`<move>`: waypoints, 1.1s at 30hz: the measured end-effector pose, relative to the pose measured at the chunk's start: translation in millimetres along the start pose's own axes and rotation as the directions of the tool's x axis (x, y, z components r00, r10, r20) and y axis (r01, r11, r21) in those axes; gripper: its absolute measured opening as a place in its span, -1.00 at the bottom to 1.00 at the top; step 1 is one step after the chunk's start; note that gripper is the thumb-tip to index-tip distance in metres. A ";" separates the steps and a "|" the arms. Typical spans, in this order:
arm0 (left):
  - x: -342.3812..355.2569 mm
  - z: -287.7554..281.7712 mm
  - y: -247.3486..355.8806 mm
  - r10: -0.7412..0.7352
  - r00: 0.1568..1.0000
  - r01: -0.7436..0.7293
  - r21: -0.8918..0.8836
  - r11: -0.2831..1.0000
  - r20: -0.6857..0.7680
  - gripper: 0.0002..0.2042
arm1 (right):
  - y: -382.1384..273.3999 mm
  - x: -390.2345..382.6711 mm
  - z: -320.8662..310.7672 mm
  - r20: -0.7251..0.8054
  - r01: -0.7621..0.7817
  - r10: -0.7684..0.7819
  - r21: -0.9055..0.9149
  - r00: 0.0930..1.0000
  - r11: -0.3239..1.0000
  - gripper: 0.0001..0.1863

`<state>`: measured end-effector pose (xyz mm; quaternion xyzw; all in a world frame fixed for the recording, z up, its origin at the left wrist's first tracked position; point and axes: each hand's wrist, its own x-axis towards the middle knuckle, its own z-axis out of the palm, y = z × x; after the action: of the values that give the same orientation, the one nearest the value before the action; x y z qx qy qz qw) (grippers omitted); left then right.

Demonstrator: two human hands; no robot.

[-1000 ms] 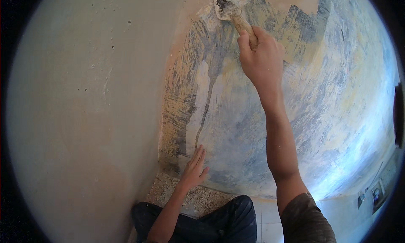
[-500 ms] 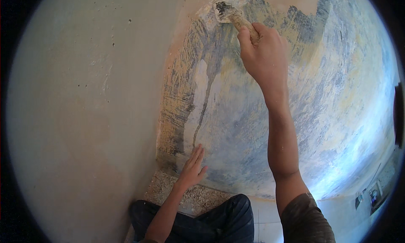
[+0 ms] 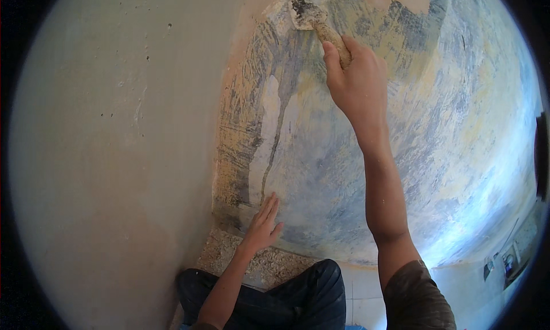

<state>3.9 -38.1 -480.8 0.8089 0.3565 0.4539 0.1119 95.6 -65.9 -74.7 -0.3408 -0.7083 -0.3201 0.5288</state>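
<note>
My right hand (image 3: 360, 81) is wrapped round the handle of a scraper (image 3: 308, 14), its wide blade crusted with pale residue. The blade lies against the upper part of a patchy wall (image 3: 338, 141), where grey, yellow and whitish layers show. Lower down, my left hand (image 3: 263, 224) rests with fingers stretched out on or close to the same wall, near the foot of a dark drip streak (image 3: 277, 141). It holds nothing.
A smooth beige wall (image 3: 114, 158) meets the patchy one at a corner on the left. Crumbled scrapings (image 3: 226, 247) cover the floor around my bent legs (image 3: 286, 301). Pale floor tiles (image 3: 366, 313) show at the lower right, and a dark object (image 3: 541, 158) stands at the right rim.
The scraper and my right hand have shifted very slightly downward and left. My left hand stays in nearly the same place, and the view has tilted a little.
</note>
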 end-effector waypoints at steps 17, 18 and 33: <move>3.1 3.0 -5.5 0.009 0.999 -0.010 -0.012 1.000 -0.032 -0.32 | 2.4 -4.0 4.9 -0.048 0.024 -0.026 -0.042 0.999 0.999 -0.62; 2.9 2.4 -3.0 0.005 1.000 -0.006 -0.011 1.000 -0.021 -0.32 | 4.8 -3.5 5.2 -0.034 0.007 -0.008 -0.039 0.999 0.999 -0.63; 0.1 2.9 2.3 -0.008 1.000 0.008 -0.019 1.000 0.009 -0.31 | 8.4 -10.4 4.8 -0.031 0.011 -0.012 -0.038 0.999 0.999 -0.66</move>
<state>7.4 -39.3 -481.2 0.8083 0.3551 0.4533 0.1229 102.1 -58.7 -85.1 -0.3415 -0.6957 -0.3417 0.5317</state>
